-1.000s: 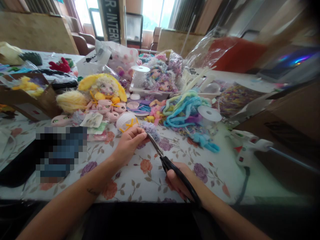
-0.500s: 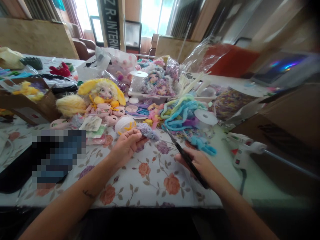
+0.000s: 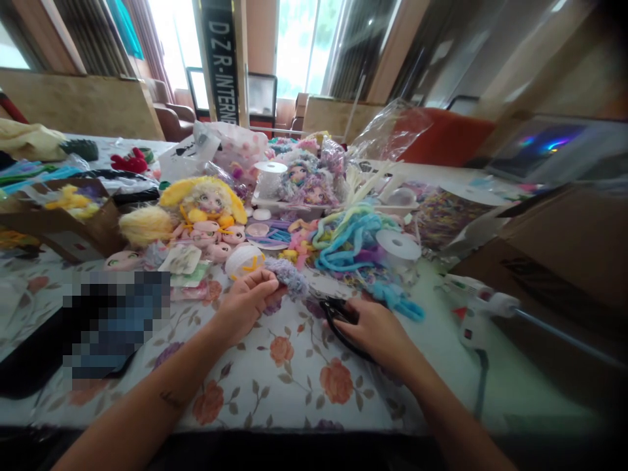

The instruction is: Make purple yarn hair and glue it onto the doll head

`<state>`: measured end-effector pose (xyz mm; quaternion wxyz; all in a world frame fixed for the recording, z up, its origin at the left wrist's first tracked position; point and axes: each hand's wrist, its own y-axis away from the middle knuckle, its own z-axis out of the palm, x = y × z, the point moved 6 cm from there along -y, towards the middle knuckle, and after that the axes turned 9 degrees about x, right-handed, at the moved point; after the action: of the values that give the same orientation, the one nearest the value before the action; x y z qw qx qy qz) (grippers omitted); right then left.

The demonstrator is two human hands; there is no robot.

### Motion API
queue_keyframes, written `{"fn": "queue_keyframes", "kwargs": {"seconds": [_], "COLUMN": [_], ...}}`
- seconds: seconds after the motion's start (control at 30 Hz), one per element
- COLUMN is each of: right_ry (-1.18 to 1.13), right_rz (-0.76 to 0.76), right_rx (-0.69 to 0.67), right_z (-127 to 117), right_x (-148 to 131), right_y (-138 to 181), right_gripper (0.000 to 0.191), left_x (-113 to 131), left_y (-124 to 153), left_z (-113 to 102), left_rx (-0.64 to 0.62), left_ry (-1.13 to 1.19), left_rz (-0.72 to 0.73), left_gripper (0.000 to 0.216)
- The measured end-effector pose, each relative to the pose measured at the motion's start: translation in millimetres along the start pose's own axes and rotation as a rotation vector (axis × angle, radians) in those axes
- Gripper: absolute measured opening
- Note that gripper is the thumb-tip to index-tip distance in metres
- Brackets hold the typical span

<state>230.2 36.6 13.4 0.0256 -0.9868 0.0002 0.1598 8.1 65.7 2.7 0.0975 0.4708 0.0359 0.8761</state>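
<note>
My left hand (image 3: 245, 302) pinches a fuzzy purple yarn piece (image 3: 293, 282) just above the flowered tablecloth (image 3: 294, 366). My right hand (image 3: 377, 333) lies palm down on the black-handled scissors (image 3: 338, 314), which rest on the cloth with the handles under my fingers. A white doll head with a yellow bow (image 3: 244, 259) sits just behind my left hand. A tangle of blue and green yarn (image 3: 350, 239) lies behind my right hand.
A yellow-haired doll (image 3: 203, 199) and loose pink doll faces (image 3: 216, 232) crowd the table's middle. White ribbon spools (image 3: 397, 245) and a white glue gun (image 3: 478, 304) stand at the right. A cardboard box (image 3: 59, 222) sits at the left.
My right hand carried the scissors away from the purple yarn, to the right, and lowered them onto the table. My left hand kept hold of the yarn piece.
</note>
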Motion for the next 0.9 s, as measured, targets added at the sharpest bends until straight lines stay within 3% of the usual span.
{"fn": "queue_keyframes", "kwargs": {"seconds": [0.13,0.2,0.27,0.33,0.43,0.67,0.9], "right_ry": [-0.341,-0.546,-0.740,-0.842,-0.883,-0.924,-0.988], "right_rz": [0.036,-0.018,-0.111,-0.134,-0.069,0.076,0.037], "right_rx": [-0.007,-0.015,-0.150,-0.366,-0.497,-0.528,-0.504], "right_z": [1.6,-4.1,-7.7,-5.4,2.9,37.2,34.3], "right_x": [21.5,18.4,1.3,-19.3,-37.9,-38.2,-43.9], "right_y": [12.4,24.6,41.1,58.2,70.1,63.8,61.4], "right_gripper": [0.046,0.056,0.066,0.074,0.073,0.062,0.059], "left_x": [1.8,1.4,0.3,-1.3,-2.2,-4.9,-6.3], "left_y": [-1.5,-1.8,-1.8,-1.6,-1.3,-0.9,-0.1], "left_z": [-2.3,-3.9,-5.0,-5.4,-4.9,-3.8,-3.1], "left_rx": [0.032,0.039,0.038,0.034,0.033,0.014,-0.033], "left_ry": [0.004,-0.008,-0.026,-0.048,-0.064,-0.101,-0.107], "left_rz": [0.037,0.051,0.059,0.057,0.058,0.029,0.036], "left_gripper": [0.024,0.024,0.023,0.023,0.025,0.032,0.030]}}
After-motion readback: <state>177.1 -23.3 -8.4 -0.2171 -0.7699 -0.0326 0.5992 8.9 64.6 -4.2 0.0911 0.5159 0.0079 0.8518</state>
